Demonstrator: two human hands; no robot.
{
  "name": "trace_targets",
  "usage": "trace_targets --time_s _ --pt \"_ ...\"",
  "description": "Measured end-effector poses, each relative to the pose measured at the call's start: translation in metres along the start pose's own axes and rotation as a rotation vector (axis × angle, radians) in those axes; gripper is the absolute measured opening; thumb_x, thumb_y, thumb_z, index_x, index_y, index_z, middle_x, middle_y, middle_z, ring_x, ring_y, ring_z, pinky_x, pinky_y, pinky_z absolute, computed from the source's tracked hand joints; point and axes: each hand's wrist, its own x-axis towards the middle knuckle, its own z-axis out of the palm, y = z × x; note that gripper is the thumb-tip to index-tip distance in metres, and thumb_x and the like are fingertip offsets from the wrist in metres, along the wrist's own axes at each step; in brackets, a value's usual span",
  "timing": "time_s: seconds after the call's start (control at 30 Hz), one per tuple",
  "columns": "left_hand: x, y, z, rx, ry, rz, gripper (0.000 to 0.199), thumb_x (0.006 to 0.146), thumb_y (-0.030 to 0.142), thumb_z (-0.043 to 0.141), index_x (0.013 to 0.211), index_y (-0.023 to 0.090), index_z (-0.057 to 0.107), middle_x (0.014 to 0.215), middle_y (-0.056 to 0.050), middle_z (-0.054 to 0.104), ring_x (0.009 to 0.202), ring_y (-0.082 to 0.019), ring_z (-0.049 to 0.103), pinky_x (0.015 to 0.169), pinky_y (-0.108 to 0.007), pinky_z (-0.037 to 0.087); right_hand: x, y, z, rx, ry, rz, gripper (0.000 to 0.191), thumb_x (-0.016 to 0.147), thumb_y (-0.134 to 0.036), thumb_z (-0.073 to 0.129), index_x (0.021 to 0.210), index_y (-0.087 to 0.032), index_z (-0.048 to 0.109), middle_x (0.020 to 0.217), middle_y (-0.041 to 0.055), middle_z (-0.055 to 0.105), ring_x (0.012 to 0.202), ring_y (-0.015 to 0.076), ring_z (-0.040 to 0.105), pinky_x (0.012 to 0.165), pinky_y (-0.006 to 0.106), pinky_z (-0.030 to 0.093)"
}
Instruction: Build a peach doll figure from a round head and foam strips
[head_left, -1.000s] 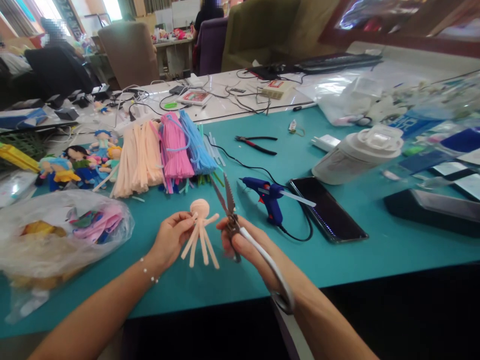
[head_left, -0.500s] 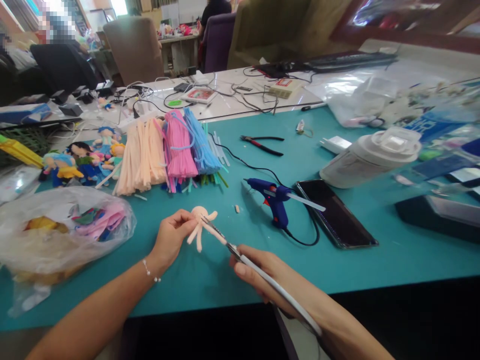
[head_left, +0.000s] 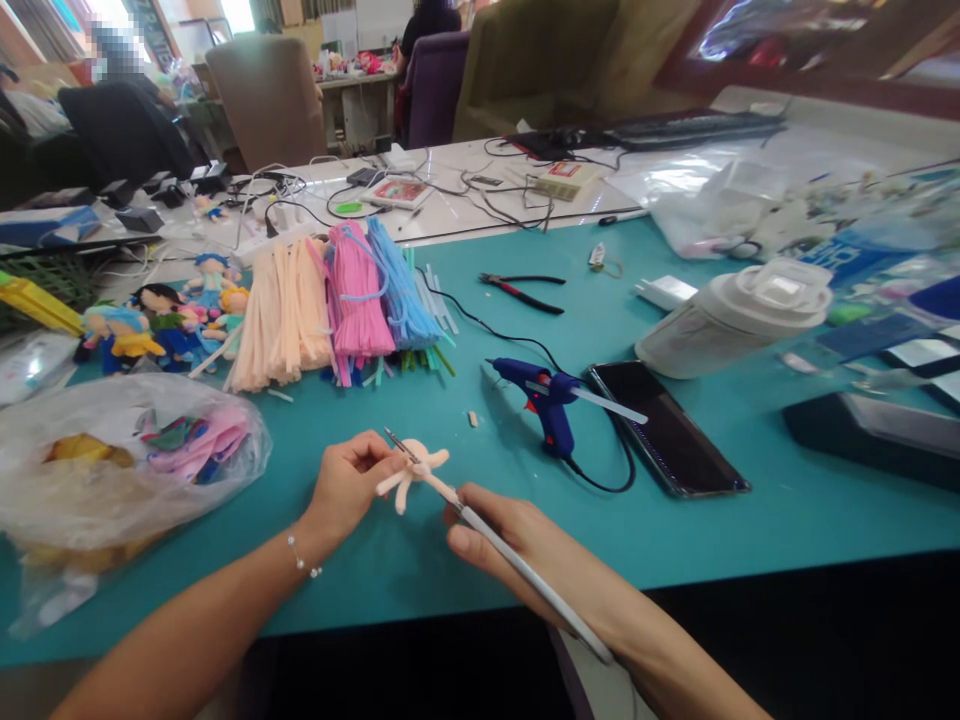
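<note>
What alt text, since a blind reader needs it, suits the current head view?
A person's left hand holds a peach figure while the right hand holds scissors at it, over a teal mat. Beyond lie bundles of peach, pink and blue strips; rightward, a blue glue gun.

No legible text, the white lettering (head_left: 822, 256) on the blue packaging (head_left: 847, 262) too blurred

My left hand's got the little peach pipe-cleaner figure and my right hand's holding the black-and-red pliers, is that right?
Not quite: the head view shows your right hand holding pale-handled scissors; the pliers lie on the teal mat. Your left hand does hold the peach figure.
</note>
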Motion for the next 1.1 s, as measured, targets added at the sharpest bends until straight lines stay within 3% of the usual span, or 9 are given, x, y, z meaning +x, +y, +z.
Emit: trace_targets --time_s 0.43,0.6,0.87,0.97,1.1 --pt "-0.007 0.002 0.002 0.06 0.019 0.025 0.02 0.063 0.021 0.069 0.047 0.016 0.06 0.05 0.003 0.053 0.048 -0.008 0.046 0.048 -0.021 0.035 0.007 -0.001 0.005 -0.01 -0.027 -0.03 0.036 0.086 -0.05 0.046 0.09 -0.016 0.057 0.073 0.0013 0.051 0.063 0.0131 0.043 0.055 0.022 0.034" --pt "-0.006 0.003 0.001 0.089 0.021 0.037 0.019 0.064 0.021 0.067 0.047 0.016 0.058 0.049 0.004 0.052 0.047 -0.008 0.045 0.047 -0.022 0.034 0.007 -0.004 0.008 -0.107 0.014 -0.019 0.034 0.088 -0.046 0.044 0.095 -0.016 0.06 0.068 -0.0001 0.052 0.057 0.0116 0.042 0.051 0.02 0.033" --pt "-0.004 -0.001 -0.001 0.169 0.024 0.111 0.015 0.065 0.018 0.066 0.051 0.017 0.062 0.055 0.001 0.056 0.053 -0.01 0.049 0.051 -0.022 0.038 0.006 0.001 0.014 -0.193 0.102 -0.021 0.022 0.087 -0.036 0.048 0.082 -0.017 0.059 0.059 -0.0028 0.048 0.049 0.0097 0.034 0.047 0.02 0.03" --pt "-0.005 -0.002 -0.001 0.201 0.03 0.134 0.016 0.065 0.019 0.067 0.05 0.017 0.062 0.055 0.001 0.055 0.053 -0.01 0.049 0.052 -0.023 0.038 0.006 0.004 0.017 -0.215 0.13 -0.027 0.025 0.086 -0.038 0.047 0.07 -0.018 0.054 0.058 -0.0024 0.047 0.049 0.0102 0.036 0.047 0.021 0.03" --pt "-0.005 -0.002 -0.002 0.214 0.048 0.144 0.016 0.065 0.022 0.068 0.051 0.017 0.063 0.055 0.002 0.054 0.051 -0.01 0.046 0.049 -0.022 0.035 0.007 0.009 0.018 -0.194 0.132 -0.027 0.03 0.087 -0.041 0.045 0.069 -0.018 0.05 0.058 -0.0024 0.045 0.05 0.0102 0.034 0.047 0.022 0.029"
